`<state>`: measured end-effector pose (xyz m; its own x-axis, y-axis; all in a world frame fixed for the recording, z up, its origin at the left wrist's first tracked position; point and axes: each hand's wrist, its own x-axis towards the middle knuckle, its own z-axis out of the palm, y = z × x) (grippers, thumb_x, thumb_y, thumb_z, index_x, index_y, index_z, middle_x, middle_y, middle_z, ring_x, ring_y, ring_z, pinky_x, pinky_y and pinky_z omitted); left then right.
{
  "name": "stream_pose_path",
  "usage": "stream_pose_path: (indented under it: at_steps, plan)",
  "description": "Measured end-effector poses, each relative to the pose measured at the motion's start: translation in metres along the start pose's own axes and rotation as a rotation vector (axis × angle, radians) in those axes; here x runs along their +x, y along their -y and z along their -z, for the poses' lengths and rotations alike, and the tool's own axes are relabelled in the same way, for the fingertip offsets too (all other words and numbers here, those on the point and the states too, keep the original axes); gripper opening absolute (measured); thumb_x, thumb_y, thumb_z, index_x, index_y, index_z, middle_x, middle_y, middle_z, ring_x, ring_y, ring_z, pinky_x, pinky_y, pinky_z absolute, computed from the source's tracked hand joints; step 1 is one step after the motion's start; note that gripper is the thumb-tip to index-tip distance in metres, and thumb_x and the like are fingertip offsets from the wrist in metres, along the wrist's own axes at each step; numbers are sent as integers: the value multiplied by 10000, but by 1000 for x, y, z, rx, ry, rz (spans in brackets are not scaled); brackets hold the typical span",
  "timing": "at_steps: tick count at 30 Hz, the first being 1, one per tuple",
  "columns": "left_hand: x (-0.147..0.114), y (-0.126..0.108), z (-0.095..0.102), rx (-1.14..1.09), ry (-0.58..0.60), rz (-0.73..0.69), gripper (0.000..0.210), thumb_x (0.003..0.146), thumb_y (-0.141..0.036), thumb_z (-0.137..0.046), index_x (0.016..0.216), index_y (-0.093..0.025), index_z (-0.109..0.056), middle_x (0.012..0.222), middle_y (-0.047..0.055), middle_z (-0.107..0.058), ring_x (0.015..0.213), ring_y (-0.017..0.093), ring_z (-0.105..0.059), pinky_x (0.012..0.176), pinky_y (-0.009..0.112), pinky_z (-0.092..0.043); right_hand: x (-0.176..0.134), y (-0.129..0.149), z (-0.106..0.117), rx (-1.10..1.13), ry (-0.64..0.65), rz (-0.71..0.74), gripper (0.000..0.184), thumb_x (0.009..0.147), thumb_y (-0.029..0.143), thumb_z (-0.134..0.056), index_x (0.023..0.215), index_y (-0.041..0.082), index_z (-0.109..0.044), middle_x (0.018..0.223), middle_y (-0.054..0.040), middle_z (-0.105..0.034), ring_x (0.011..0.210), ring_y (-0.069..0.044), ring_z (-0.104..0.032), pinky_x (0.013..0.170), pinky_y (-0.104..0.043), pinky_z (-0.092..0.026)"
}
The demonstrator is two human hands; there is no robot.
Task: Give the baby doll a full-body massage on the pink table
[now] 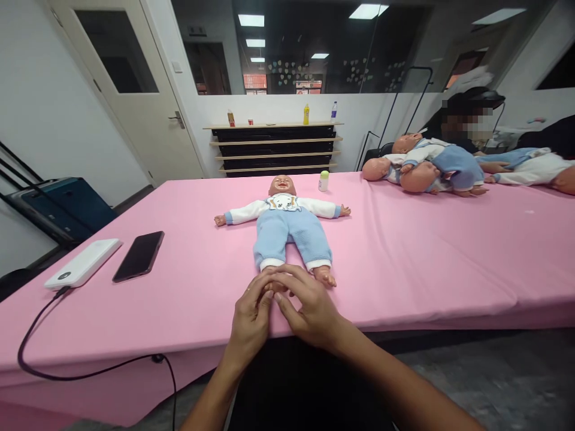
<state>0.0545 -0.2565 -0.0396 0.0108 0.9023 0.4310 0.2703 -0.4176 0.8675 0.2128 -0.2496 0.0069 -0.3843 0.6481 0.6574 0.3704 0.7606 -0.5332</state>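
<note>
A baby doll (271,233) in a white top and light blue trousers lies on its back on the pink-covered table, arms spread and feet toward me. Both my hands are at its foot on the left of the view. My left hand (250,314) closes round this foot (277,288) from the left, thumb on the near side. From the right my right hand (314,308) curls its fingers over the top, its thumb close to the other thumb. The hands cover much of the foot. The doll's other foot (325,276) rests free beside my right hand.
A small green-capped bottle (323,181) stands beyond the doll. On the left lie a phone (139,256) and a white power bank (83,263) with a black cable (90,377) trailing over the edge. Several dolls (458,164) are heaped at right, near another person (467,117).
</note>
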Motion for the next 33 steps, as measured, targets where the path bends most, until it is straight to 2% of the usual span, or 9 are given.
stream_pose_path:
  at_steps: [3,5,8,10,14,18,24,29,33]
  plan:
    - [1,1,3,-152,-33,124,422,897,-270,-573,1315,-243,-524,1339,74,-571,1215,216,-566,1029,337,-471,7,-10,-19,48,96,-99,488,897,168,-522,1377,248,-483,1320,-91,-541,1172,-204,-566,985,-367,-510]
    - [2,2,6,-293,-47,188,506,853,-267,-635,1339,-242,-495,1378,80,-541,1247,225,-544,1036,328,-467,6,-19,-27,66,116,-123,530,906,190,-528,1423,269,-439,1394,-84,-490,1233,-207,-531,1024,-377,-487]
    - [5,5,11,-480,-49,241,529,839,-281,-650,1346,-226,-507,1423,100,-504,1300,252,-498,1088,362,-421,2,-27,-32,136,108,-99,510,916,176,-523,1413,272,-457,1448,-67,-450,1325,-198,-452,1093,-369,-426]
    - [6,6,12,-549,-49,280,541,855,-300,-634,1371,-216,-497,1429,116,-499,1313,263,-485,1118,391,-384,2,-29,-32,181,95,-88,459,923,172,-522,1371,270,-507,1419,-64,-478,1320,-187,-457,1092,-347,-424]
    - [6,4,11,-706,-14,346,629,881,-301,-606,1461,-219,-378,1426,132,-502,1345,259,-447,1154,420,-320,6,-28,-31,198,73,-105,346,930,174,-520,1252,265,-609,1305,-72,-544,1196,-171,-550,1007,-307,-481]
    - [6,3,11,-832,-8,388,645,885,-283,-587,1476,-193,-346,1415,146,-507,1324,253,-467,1144,406,-328,8,-27,-35,180,21,-146,307,912,165,-548,1181,274,-651,1235,-66,-578,1131,-172,-582,964,-305,-498]
    - [7,6,13,-870,17,415,624,848,-226,-601,1439,-203,-400,1358,124,-557,1201,222,-568,1042,337,-434,7,-22,-43,205,-66,-219,222,911,217,-580,1097,260,-692,1181,-60,-618,1061,-170,-612,947,-305,-507]
    - [9,5,13,-634,55,354,549,795,-221,-698,1315,-203,-525,1362,114,-559,1232,227,-555,1056,326,-434,4,-25,-44,281,-120,-239,229,916,228,-575,1108,255,-698,1213,-53,-629,1114,-175,-604,998,-315,-492]
    - [11,3,10,-525,10,327,489,773,-289,-733,1219,-178,-567,1312,134,-596,1207,244,-579,1050,364,-450,2,-28,-44,283,-143,-214,249,917,216,-570,1133,249,-689,1243,-54,-628,1156,-177,-591,1034,-327,-474]
